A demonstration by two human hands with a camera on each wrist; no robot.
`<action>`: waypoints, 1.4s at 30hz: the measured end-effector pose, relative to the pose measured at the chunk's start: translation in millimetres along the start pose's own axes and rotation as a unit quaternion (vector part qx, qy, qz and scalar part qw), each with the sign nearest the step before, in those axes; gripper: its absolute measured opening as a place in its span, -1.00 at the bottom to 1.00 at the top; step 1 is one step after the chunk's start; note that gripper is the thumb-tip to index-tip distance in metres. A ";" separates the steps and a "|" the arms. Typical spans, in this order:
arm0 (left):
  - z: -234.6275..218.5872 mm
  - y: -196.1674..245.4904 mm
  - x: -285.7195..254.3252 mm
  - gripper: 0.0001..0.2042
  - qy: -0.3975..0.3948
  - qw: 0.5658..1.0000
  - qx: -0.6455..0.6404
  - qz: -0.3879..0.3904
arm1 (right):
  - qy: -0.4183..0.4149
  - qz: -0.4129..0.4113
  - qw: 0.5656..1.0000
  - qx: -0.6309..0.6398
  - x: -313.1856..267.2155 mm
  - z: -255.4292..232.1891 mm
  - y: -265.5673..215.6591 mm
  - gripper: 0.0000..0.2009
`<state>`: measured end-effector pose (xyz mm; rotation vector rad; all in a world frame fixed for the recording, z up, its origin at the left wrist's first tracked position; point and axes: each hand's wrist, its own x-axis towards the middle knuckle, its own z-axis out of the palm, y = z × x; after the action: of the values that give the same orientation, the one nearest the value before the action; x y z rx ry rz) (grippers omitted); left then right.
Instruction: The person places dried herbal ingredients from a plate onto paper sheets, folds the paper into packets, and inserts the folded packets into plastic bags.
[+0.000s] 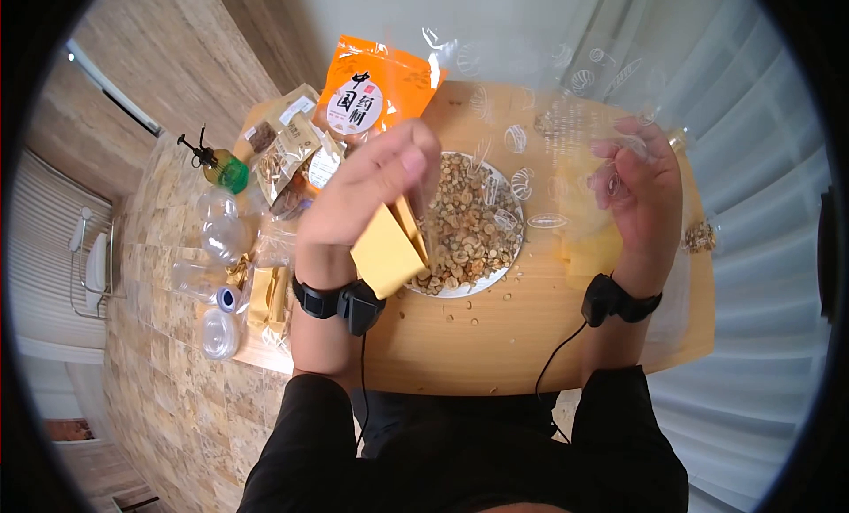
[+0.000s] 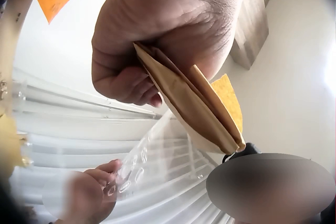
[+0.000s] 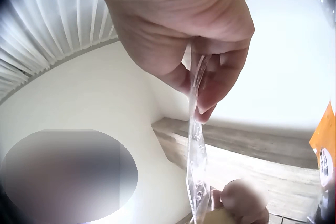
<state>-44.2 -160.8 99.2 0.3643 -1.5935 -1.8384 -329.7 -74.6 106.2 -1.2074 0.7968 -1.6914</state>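
Observation:
My left hand grips a folded yellow-brown paper packet, whose layered folds show edge-on in the left wrist view. A clear plastic bag with white bread-like prints stretches between the two hands. At its other side, my right hand pinches the plastic; the right wrist view shows the film hanging between thumb and fingers. Below the bag, a white plate holds a heap of dried slices. The left fingertips are partly hidden behind the hand and packet.
An orange printed pouch stands at the table's back left, beside several smaller packets. A green spray bottle, clear plastic containers and folded paper lie along the left. Yellow paper lies right of the plate. Crumbs dot the table.

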 end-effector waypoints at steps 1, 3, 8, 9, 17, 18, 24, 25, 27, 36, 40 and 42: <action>-3.7 -4.2 3.1 -0.82 -0.059 0.998 0.005 0.026 | 0.019 -0.002 0.999 -0.040 -0.1 1.7 -0.3 -0.75; -2.3 -4.2 4.1 -0.83 -0.083 0.995 0.035 0.033 | 0.038 -0.003 0.996 -0.080 -0.8 5.5 -1.6 -0.75; 2.3 -11.3 6.9 -0.86 -0.094 0.978 0.160 0.091 | 0.018 0.012 0.990 -0.137 -3.5 10.5 -3.8 -0.76; 3.0 -8.5 6.8 -0.83 -0.108 0.982 0.146 0.061 | 0.017 0.011 0.990 -0.137 -3.1 7.8 -3.8 -0.76; 21.4 -3.1 4.9 -0.86 0.176 0.982 0.010 0.070 | -0.092 0.080 0.960 0.253 4.1 32.4 17.6 -0.05; 26.0 -2.7 6.1 -0.86 0.180 0.981 0.011 0.077 | -0.174 0.087 0.952 0.238 5.7 32.8 27.9 -0.12; 33.8 0.9 4.9 -0.84 0.146 0.965 0.191 0.102 | -0.187 0.072 0.980 -0.015 -15.3 58.5 47.1 -0.68; 32.6 3.6 3.8 -0.84 0.145 0.964 0.193 0.108 | -0.167 0.077 0.982 -0.046 -15.4 57.8 46.6 -0.82; 29.5 5.7 1.3 -0.84 0.137 0.970 0.164 0.117 | -0.150 0.089 0.982 -0.069 -17.4 62.3 36.9 -0.91; 14.4 13.1 -12.2 -0.88 0.202 0.972 0.020 0.123 | -0.079 0.118 0.955 -0.260 -51.5 48.4 -10.5 -0.93; 19.5 14.8 -15.1 -0.85 0.271 0.944 0.052 0.179 | -0.038 0.118 0.963 -0.241 -80.7 -7.8 -38.1 -0.93; 13.8 16.0 -13.0 -0.86 0.266 0.948 0.023 0.174 | -0.004 0.133 0.943 -0.305 -92.4 -42.3 -64.5 -0.95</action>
<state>-38.1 -142.4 114.6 0.5135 -1.2294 -1.2955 -376.0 36.3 113.6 -1.4265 1.4782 -1.2471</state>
